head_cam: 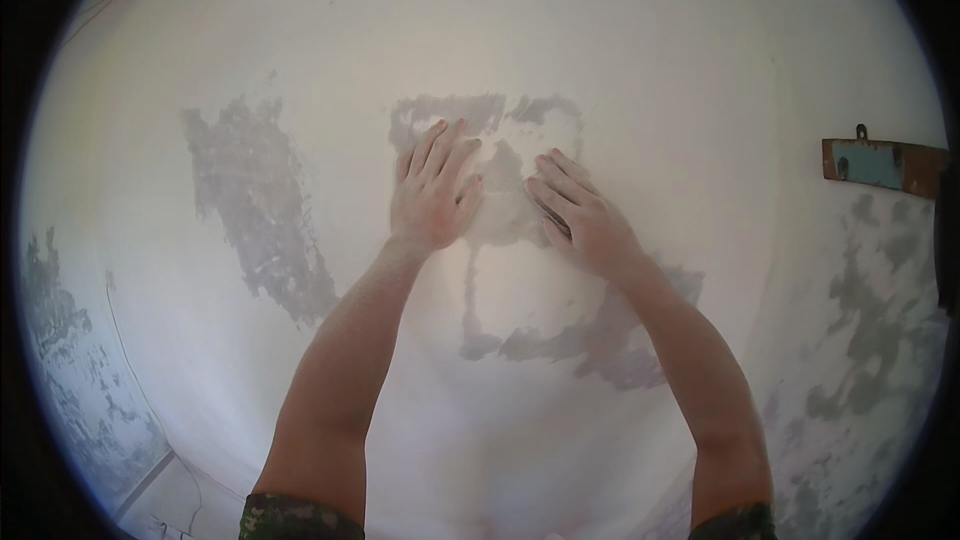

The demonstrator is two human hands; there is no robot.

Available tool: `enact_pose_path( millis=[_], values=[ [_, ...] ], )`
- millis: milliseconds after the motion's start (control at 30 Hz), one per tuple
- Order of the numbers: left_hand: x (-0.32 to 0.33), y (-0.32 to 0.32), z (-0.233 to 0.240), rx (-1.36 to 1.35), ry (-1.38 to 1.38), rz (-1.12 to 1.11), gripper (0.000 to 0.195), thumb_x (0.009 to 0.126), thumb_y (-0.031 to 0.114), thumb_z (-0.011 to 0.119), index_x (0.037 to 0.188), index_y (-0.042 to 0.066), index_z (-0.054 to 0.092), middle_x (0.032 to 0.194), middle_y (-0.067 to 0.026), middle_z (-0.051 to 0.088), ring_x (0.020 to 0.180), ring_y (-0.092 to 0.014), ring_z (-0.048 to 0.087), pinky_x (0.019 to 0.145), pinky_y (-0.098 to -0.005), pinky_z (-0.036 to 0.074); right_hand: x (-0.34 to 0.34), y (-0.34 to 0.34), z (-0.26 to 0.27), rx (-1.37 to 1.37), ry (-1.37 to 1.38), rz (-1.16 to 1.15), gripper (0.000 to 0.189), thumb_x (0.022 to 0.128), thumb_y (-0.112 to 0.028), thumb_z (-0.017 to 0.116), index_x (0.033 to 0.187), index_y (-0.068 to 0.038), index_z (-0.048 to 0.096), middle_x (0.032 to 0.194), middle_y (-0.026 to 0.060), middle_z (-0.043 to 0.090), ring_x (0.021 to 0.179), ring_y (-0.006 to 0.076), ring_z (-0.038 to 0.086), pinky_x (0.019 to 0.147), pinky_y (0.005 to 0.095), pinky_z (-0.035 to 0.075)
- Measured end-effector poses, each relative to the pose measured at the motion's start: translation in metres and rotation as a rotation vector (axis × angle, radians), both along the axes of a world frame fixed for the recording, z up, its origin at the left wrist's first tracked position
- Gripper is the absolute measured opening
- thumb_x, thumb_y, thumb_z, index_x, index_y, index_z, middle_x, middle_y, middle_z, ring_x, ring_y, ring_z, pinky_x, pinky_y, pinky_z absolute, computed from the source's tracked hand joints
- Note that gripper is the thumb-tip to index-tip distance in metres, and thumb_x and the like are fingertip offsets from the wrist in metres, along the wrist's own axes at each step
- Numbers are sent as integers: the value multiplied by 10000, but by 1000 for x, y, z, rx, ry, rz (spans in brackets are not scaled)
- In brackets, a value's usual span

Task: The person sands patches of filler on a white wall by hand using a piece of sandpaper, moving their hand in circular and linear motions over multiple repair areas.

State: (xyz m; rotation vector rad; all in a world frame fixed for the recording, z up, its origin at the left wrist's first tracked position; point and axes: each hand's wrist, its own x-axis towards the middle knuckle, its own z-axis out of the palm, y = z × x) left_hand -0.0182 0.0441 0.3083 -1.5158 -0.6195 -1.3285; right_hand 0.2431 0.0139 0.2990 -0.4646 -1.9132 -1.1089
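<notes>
Before me is a white plastered wall (517,285) with grey patches where the coating is thin or worn. My left hand (435,199) lies flat against it, fingers apart and dusted with white powder, over the left side of a squarish patch with grey borders. To the right, my right hand (589,221) presses on the same patch with its fingers close together. A thin dark edge shows between its thumb and fingers; I cannot tell whether it is a thin sheet or shadow. Between the hands a small grey patch (502,169) is exposed.
Another large grey patch (259,210) is on the left. A wooden hook rack (866,163) with a blue-green panel hangs at the right. Dark blotches (862,330) mark the right wall. A thin cable (127,352) runs down at the lower left.
</notes>
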Motion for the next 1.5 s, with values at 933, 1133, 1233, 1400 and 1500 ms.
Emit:
enact_pose_path(
  millis=[933, 1133, 1233, 1400, 1500],
  values=[
    [-3, 5, -1, -18, -62, -4, 386, 932, 224, 673, 1313, 176, 637, 1557, -33, 540, 1457, -247, 480, 1145, -475, 399, -52, -13, 59, -31, 299, -163, 367, 978, -89, 645, 1341, -113, 692, 1286, 115, 588, 1164, 360, 553, 973, 480, 536],
    [-5, 9, -3, -55, -65, -16, 382, 940, 228, 670, 1317, 178, 638, 1560, -29, 535, 1467, -241, 464, 1159, -471, 385, -65, -23, 43, -147, 141, -240, 335, 987, -95, 642, 1316, -80, 706, 1189, 133, 615, 1112, 350, 582, 883, 476, 556],
    [-3, 7, -1, -65, -59, -37, 378, 946, 241, 667, 1317, 176, 640, 1559, -29, 534, 1473, -245, 456, 1174, -472, 376, -65, -23, 56, -97, 279, -275, 314, 988, -119, 661, 1292, -57, 708, 1139, 122, 614, 1095, 347, 593, 871, 478, 552],
    [-8, 8, -2, -37, -51, -47, 370, 947, 247, 667, 1309, 173, 645, 1562, -27, 532, 1460, -252, 467, 1170, -470, 382, -74, -10, 41, -67, 157, -140, 336, 987, -194, 717, 1297, -69, 747, 1020, 122, 613, 1060, 317, 605, 883, 431, 562],
    [-6, 5, -1, -42, -56, -26, 366, 946, 240, 666, 1305, 169, 646, 1563, -30, 534, 1451, -251, 476, 1164, -472, 386, -63, -13, 56, -91, 347, -165, 299, 996, -192, 703, 1262, -66, 755, 1029, 110, 621, 1070, 305, 615, 897, 428, 562]
  ],
)
